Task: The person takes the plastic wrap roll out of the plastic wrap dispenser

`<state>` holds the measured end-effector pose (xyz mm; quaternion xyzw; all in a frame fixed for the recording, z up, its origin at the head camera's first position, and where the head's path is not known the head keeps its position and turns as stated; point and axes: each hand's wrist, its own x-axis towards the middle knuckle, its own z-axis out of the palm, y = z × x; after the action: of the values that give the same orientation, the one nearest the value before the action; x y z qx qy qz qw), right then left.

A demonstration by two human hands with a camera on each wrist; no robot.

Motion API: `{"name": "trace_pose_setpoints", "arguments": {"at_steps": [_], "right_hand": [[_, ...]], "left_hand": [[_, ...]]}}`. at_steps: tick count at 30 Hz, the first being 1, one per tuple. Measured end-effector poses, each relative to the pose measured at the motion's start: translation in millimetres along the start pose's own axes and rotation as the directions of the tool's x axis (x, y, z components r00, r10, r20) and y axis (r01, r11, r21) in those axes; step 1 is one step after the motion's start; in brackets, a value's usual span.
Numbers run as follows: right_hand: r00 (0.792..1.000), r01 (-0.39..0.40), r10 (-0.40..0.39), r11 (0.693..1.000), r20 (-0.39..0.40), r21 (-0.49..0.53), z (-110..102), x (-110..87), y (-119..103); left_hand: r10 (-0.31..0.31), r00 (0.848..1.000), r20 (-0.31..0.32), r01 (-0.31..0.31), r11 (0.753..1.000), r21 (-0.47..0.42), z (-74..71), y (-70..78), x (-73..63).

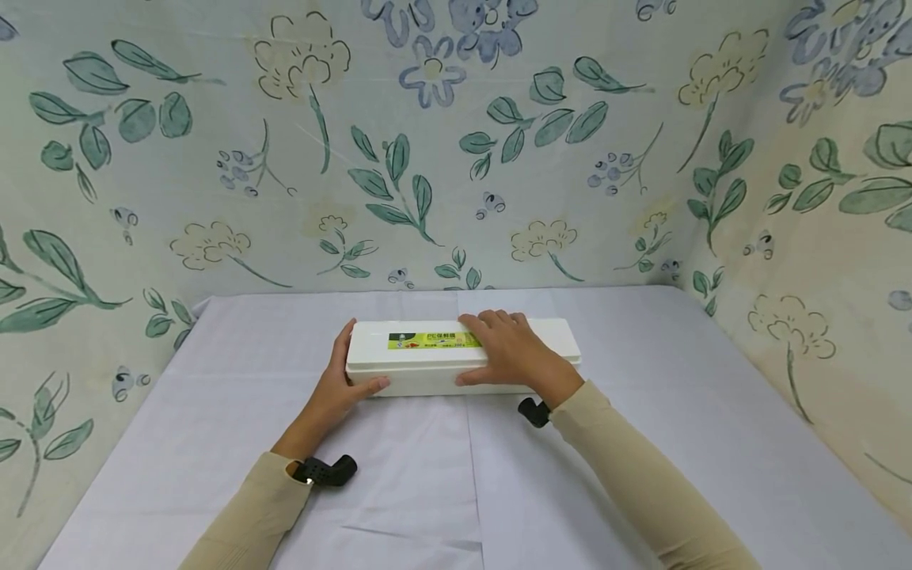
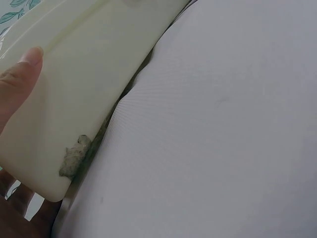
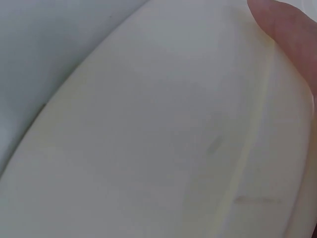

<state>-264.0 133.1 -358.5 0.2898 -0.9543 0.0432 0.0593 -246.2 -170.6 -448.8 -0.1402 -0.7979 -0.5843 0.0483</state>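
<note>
Long white box (image 1: 420,368) flat on far part of white cloth (image 1: 399,483); L hand (image 1: 333,394) grips its L end, thumb on front, R hand (image 1: 518,354) clasps it R of ctr, fingers over top. Prob. stiff, fairly light, smooth so maybe slippery: best held both ends. Yellow-green label (image 1: 420,340) reads "PE保鲜膜", smaller print illeg
</note>
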Motion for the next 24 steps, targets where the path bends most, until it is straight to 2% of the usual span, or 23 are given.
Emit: {"name": "trace_pose_setpoints", "arguments": {"at_steps": [6, 13, 19, 24], "right_hand": [[0.999, -0.007, 0.007, 1.0, 0.039, -0.003, 0.5, 2.5, 1.8], [0.999, 0.025, -0.025, 1.0, 0.028, -0.016, 0.8, 4.6, 4.7], [0.999, 0.022, -0.021, 1.0, 0.033, -0.022, 0.8, 5.0, 5.3], [0.999, 0.019, -0.019, 1.0, 0.034, -0.02, -0.2, 5.6, 4.9]], "left_hand": [[0.0, 1.0, -0.001, 0.0, 1.0, 0.016, 0.0, 0.0, 0.2], [0.005, 1.0, -0.009, -0.005, 1.0, 0.019, 1.2, -1.2, -0.2], [0.013, 1.0, -0.006, -0.013, 1.0, 0.004, 2.1, -3.5, 1.2], [-0.005, 1.0, -0.012, 0.006, 1.0, 0.019, 2.2, -4.7, 1.4]]}}
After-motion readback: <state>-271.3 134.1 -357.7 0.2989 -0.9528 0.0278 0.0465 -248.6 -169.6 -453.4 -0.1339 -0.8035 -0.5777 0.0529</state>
